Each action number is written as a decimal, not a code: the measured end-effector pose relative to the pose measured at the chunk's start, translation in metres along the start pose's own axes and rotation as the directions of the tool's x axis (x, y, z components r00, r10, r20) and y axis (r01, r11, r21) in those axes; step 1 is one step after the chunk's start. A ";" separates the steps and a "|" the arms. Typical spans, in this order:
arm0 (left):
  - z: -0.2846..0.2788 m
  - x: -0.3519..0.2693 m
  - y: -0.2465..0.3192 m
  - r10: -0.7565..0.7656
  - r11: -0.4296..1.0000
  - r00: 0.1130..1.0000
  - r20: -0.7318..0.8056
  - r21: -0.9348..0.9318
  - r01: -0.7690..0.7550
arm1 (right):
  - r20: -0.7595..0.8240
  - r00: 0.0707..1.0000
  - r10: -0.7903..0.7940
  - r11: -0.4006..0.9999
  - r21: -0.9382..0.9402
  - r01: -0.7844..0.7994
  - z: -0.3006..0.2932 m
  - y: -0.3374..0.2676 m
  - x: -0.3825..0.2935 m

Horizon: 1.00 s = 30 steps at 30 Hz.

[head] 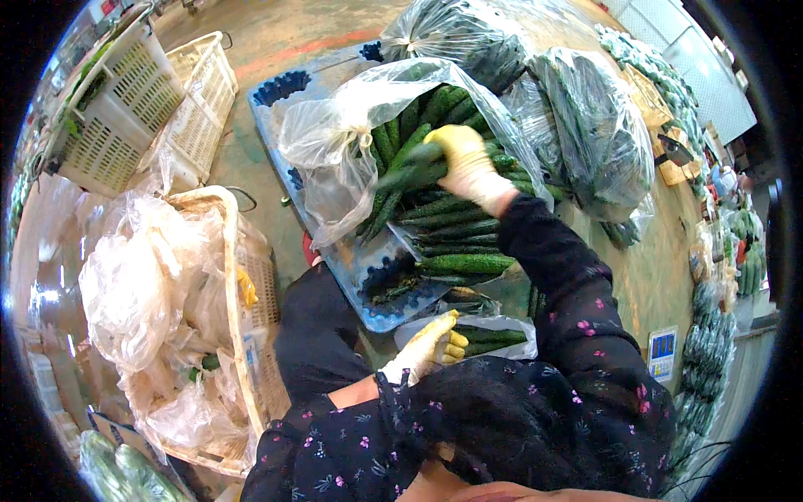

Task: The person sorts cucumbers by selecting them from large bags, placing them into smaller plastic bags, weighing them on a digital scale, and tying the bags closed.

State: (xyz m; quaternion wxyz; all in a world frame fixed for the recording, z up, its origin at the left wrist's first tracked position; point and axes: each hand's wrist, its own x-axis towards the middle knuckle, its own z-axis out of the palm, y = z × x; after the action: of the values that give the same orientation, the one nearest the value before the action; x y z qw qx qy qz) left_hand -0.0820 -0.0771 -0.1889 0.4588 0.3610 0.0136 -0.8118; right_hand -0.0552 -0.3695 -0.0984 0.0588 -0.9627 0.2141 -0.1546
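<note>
My right hand (467, 164), in a yellow-and-white work glove, is closed on a dark green cucumber (411, 168), somewhat blurred, over an opened clear plastic bag (326, 125) full of cucumbers. The bag lies on a blue plastic pallet (382, 314). More cucumbers (464, 263) lie in a row just below my right hand. My left hand (430, 345), gloved alike, is near my body with its fingers partly curled and no object visible in it. Beside it, cucumbers (489, 339) lie in a smaller clear bag, partly hidden by my sleeve.
At left stands a crate (232, 301) heaped with crumpled clear plastic bags (144, 276). White slatted crates (125, 113) stand beyond it. Filled bags of cucumbers (596, 132) sit at the upper right. A scale display (662, 352) is at the right, near a long row of bagged produce (706, 357).
</note>
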 end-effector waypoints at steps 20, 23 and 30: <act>0.008 -0.008 0.006 0.028 1.000 0.965 0.259 0.004 -0.030 | 0.115 0.880 0.462 -0.717 0.632 0.294 -0.068 0.007 -0.311; 0.015 -0.013 0.004 0.000 0.998 0.954 0.301 0.059 -0.019 | 0.131 0.878 0.461 -0.717 0.637 0.281 -0.067 -0.001 -0.326; 0.014 -0.020 -0.005 -0.091 0.989 0.920 0.382 0.141 0.039 | 0.028 0.669 0.743 -0.212 0.958 0.195 -0.079 0.031 -0.355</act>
State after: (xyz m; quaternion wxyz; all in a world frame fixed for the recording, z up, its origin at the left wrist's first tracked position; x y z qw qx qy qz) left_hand -0.0873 -0.0643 -0.1686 0.4006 0.2221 -0.1183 -0.8810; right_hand -0.3983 -0.2484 -0.1257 0.7113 -0.3739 0.2647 -0.5330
